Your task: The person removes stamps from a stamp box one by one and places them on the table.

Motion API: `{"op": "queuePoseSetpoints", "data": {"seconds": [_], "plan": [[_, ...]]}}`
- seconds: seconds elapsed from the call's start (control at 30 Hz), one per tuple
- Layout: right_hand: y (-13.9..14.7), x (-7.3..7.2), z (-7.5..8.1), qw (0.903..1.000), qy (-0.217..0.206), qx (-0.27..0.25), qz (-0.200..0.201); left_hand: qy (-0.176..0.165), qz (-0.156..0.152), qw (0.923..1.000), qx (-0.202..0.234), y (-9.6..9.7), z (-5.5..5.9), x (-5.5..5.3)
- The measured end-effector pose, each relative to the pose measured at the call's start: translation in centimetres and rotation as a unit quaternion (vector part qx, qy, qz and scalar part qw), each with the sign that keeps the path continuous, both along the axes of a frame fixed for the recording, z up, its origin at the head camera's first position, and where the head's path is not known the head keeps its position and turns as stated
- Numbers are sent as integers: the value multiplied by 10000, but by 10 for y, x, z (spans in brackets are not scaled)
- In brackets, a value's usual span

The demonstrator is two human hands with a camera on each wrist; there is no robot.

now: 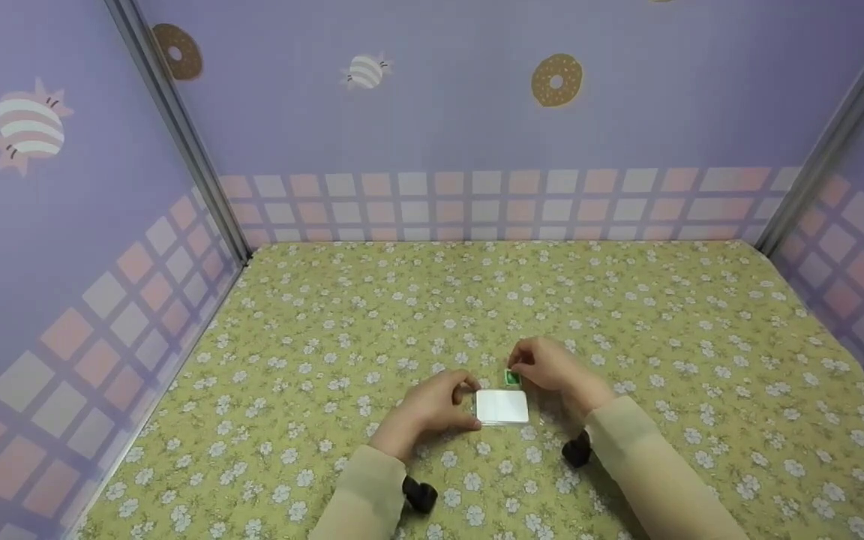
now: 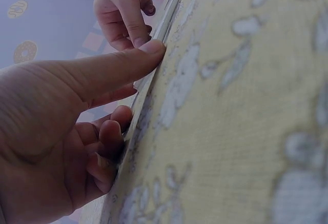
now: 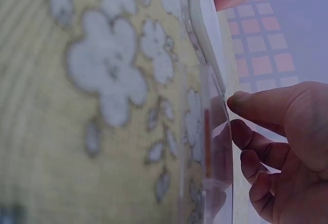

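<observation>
A small white rectangular case (image 1: 502, 406) with rounded corners lies flat on the cloth, a clear rim along its near edge. My left hand (image 1: 436, 405) grips its left side, thumb at the near corner and fingers at the far one. Just behind the case, my right hand (image 1: 548, 365) pinches a small green piece (image 1: 512, 377) with a pale border. In the right wrist view, the right thumb and forefinger meet at the edge of a clear plastic part (image 3: 218, 152) beside the white side (image 3: 207, 29) of the case. What lies inside cannot be made out.
Yellow-green cloth with white flowers (image 1: 372, 315) covers the table. Purple panels (image 1: 462, 112) with printed sweets and doughnuts enclose the back and both sides, joined by grey metal posts (image 1: 177, 120). A black strap piece (image 1: 421, 495) sits at the left wrist, another (image 1: 577, 450) at the right.
</observation>
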State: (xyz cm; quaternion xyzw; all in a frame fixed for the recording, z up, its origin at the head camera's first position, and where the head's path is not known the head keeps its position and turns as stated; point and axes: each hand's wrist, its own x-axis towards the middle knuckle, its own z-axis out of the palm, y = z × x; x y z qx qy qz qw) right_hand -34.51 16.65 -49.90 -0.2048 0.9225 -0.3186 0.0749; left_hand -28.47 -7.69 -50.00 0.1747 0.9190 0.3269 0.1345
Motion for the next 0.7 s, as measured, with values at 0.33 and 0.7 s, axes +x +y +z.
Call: {"op": "queuePoseSetpoints", "data": {"seconds": [0.33,0.7], "plan": [[7,0,3,9996,-213,-150,-138,13,9,10000,49,2,0,1],[15,0,8,9988,-316,-225,-300,-94,6,9998,195,-1,-1,1]]}}
